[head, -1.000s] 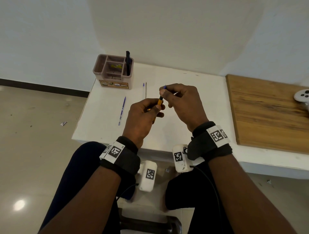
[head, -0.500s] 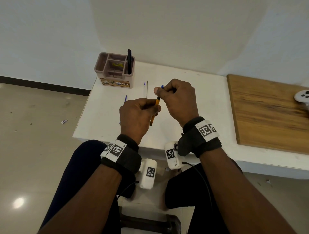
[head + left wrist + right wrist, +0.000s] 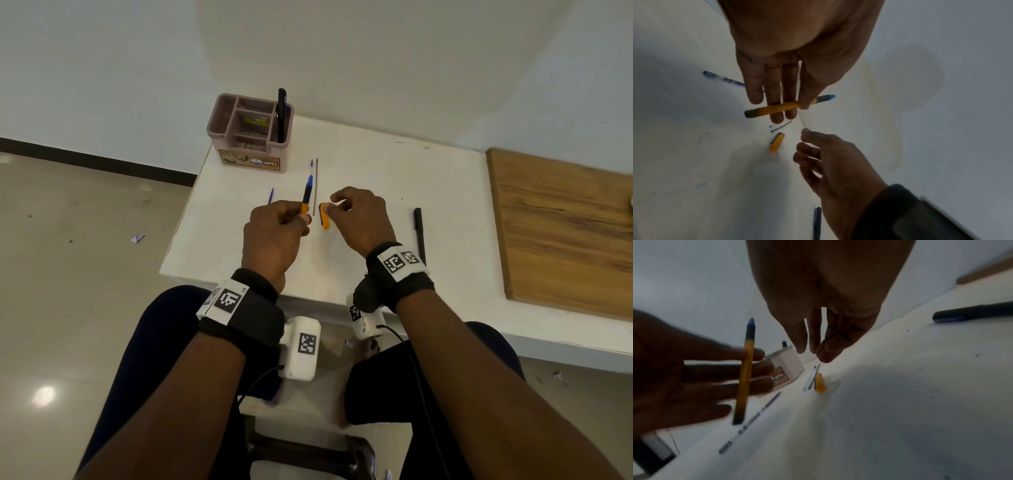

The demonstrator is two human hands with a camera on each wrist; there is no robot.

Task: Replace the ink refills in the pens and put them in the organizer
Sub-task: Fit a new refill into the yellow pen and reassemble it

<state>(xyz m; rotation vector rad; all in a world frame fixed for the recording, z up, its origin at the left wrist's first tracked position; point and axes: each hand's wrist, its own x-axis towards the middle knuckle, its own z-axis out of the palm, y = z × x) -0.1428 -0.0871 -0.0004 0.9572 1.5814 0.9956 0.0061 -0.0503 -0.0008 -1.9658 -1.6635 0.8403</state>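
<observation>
My left hand [image 3: 301,219] grips an orange pen [image 3: 306,200] by its barrel, its black grip and blue tip pointing away from me. The left wrist view shows the pen [image 3: 777,108] lying across my fingers under the thumb. An orange cap [image 3: 324,216] lies on the white table [image 3: 376,178]. My right hand [image 3: 334,205] hovers just above the cap [image 3: 819,382] with loosely curled fingers [image 3: 824,353] and holds nothing. Two thin refills [image 3: 314,178] lie side by side beyond the cap. A third refill [image 3: 271,195] lies left of my left hand.
A brown compartment organizer [image 3: 250,137] stands at the table's far left corner with a black pen [image 3: 281,113] upright in it. Another black pen [image 3: 419,236] lies right of my right hand. A wooden board [image 3: 565,233] covers the table's right side.
Both hands were together on the orange pen. They have since parted and dropped toward the table. The orange cap now lies on the table, and my left hand keeps the pen.
</observation>
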